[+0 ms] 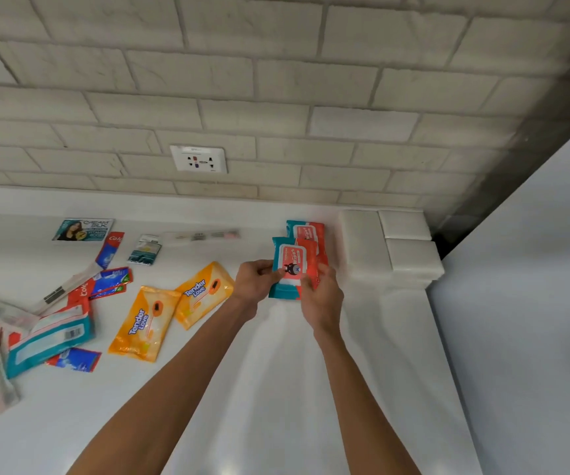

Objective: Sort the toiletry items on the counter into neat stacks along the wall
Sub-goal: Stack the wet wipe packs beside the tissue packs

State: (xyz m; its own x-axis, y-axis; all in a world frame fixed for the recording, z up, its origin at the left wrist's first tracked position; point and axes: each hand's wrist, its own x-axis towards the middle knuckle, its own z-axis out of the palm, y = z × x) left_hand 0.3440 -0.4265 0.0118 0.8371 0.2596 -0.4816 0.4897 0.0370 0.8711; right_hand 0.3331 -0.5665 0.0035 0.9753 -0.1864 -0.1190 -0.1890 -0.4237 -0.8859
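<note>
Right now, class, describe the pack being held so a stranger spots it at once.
Find the white blocks at the right of the counter. Just left, the left hand and right hand grip a teal-and-red wipes pack. Its twin lies nearer the wall.

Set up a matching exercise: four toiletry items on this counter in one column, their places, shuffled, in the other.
1. front wipes pack
2. Cream Silk sachet
3. orange Tender Love packs
4. white packs

A. right corner, against the wall
B. flat on the counter, just left of the left hand
C. gripped by the left hand and right hand
D. near the wall, left of the socket

Pairs: 1-C, 2-D, 3-B, 4-A
</note>
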